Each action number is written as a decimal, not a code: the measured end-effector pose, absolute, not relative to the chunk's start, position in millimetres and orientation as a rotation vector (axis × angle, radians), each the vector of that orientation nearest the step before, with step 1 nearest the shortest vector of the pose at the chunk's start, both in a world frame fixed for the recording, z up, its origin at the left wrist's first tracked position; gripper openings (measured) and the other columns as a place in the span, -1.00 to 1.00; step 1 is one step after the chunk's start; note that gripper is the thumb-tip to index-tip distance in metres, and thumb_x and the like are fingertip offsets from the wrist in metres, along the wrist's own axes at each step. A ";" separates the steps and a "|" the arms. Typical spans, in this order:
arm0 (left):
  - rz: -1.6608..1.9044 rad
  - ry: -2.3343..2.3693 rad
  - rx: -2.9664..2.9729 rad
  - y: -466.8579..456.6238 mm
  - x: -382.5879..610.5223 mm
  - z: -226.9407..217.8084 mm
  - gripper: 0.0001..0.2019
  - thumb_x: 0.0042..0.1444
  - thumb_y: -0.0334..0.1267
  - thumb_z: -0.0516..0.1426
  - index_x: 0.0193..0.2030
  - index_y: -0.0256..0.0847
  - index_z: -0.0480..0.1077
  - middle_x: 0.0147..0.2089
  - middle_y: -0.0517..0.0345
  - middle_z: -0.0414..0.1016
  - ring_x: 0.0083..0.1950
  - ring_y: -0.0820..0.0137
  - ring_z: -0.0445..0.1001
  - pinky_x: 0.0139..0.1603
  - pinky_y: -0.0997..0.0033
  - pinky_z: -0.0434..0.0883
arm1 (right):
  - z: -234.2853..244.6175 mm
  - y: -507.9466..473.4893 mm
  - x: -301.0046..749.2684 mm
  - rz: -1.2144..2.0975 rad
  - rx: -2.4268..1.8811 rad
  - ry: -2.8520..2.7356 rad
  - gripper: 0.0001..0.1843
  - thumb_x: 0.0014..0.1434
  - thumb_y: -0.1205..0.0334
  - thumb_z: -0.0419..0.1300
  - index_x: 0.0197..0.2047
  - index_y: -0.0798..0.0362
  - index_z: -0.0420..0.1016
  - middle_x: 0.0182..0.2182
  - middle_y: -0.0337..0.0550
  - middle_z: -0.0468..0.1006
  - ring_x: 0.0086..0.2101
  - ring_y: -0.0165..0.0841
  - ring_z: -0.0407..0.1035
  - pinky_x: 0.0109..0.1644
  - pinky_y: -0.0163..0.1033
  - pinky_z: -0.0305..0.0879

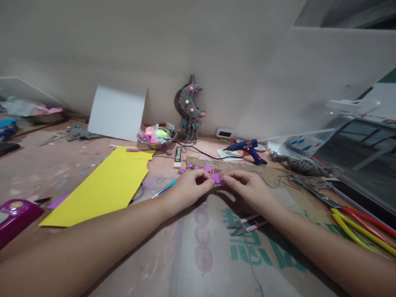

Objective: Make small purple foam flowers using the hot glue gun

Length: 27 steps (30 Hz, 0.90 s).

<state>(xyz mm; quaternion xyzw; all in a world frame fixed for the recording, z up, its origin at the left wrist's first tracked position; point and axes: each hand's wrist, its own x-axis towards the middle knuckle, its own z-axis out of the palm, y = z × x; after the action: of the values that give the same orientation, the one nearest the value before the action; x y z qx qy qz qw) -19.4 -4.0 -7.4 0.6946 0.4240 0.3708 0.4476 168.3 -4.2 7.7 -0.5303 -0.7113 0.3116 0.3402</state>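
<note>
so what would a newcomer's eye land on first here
The big yellow paper sheet lying flat on the table at left stands out most. At centre, the left hand and right hand meet, both pinching a small purple paper piece above the cardboard. Behind them, a blue glue gun lies and a crescent moon ornament leans at the wall.

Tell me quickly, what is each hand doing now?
Left hand: closed, pinching the small purple piece.
Right hand: closed, pinching the same piece.

Plain beige wall (154,41) behind a scuffed pinkish worktable (37,169), dim indoor light.
</note>
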 end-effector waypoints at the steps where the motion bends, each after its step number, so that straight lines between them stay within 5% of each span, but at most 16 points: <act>1: 0.924 1.053 1.732 -4.0 -19.6 -7.3 -0.82 0.04 -0.17 0.05 -0.45 -0.24 0.31 -0.51 0.26 0.33 -0.50 0.52 0.28 -0.50 0.56 0.22 | 8.9 -4.9 167.4 0.800 -1.391 -1.868 -0.67 0.06 -0.01 0.16 -0.36 0.10 0.55 -0.36 -0.13 0.59 -0.32 -0.26 0.44 -0.21 -0.24 0.30; 17: 0.924 1.029 1.746 -5.5 -19.6 -6.5 -0.82 0.05 -0.18 0.04 -0.43 -0.24 0.34 -0.47 0.24 0.37 -0.45 0.50 0.30 -0.45 0.54 0.23 | 2.0 -4.5 167.3 0.998 -1.274 -1.726 -0.62 0.10 -0.07 0.11 -0.41 0.11 0.46 -0.53 -0.21 0.47 -0.48 -0.37 0.35 -0.41 -0.30 0.26; 27: 0.949 1.036 1.804 -5.3 -20.1 -5.5 -0.81 0.07 -0.18 0.05 -0.43 -0.25 0.35 -0.45 0.22 0.40 -0.40 0.47 0.33 -0.40 0.53 0.23 | 14.3 -11.6 158.8 0.931 -1.353 -1.872 -0.75 0.05 0.06 0.19 -0.43 0.09 0.47 -0.56 -0.25 0.48 -0.55 -0.44 0.31 -0.52 -0.37 0.17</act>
<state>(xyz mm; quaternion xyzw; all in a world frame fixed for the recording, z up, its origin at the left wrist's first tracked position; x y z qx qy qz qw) -20.1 -5.3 -5.5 0.7180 0.4122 0.3778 0.4145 158.8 -11.6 14.3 -0.5146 -0.7122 0.3543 0.3199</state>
